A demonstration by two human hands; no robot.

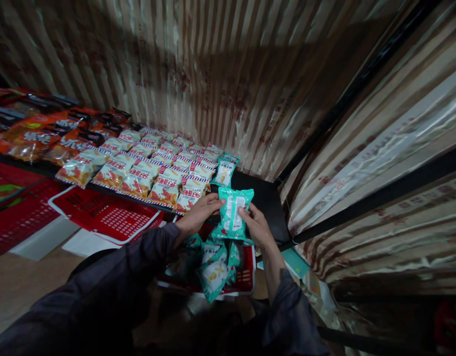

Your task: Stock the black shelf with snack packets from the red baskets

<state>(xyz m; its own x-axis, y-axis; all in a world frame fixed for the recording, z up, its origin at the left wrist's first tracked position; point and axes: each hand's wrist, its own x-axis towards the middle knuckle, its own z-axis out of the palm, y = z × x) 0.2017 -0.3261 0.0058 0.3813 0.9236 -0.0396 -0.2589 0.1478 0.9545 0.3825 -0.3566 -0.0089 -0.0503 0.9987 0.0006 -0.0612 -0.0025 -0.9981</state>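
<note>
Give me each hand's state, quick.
Left hand: holding the teal bag at its left side.
Right hand: holding the same bag at its right side, thumb on it.

Five-plus teal packets (231,217), dozen-plus white packets (138,179), three red baskets (120,217)

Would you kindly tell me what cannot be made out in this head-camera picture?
In the head view:
Held teal packet: far side turned away; small print too blurred.
Red basket below it: bottom hidden by other teal packets.
Orange bags: one cut off by the left edge.
</note>
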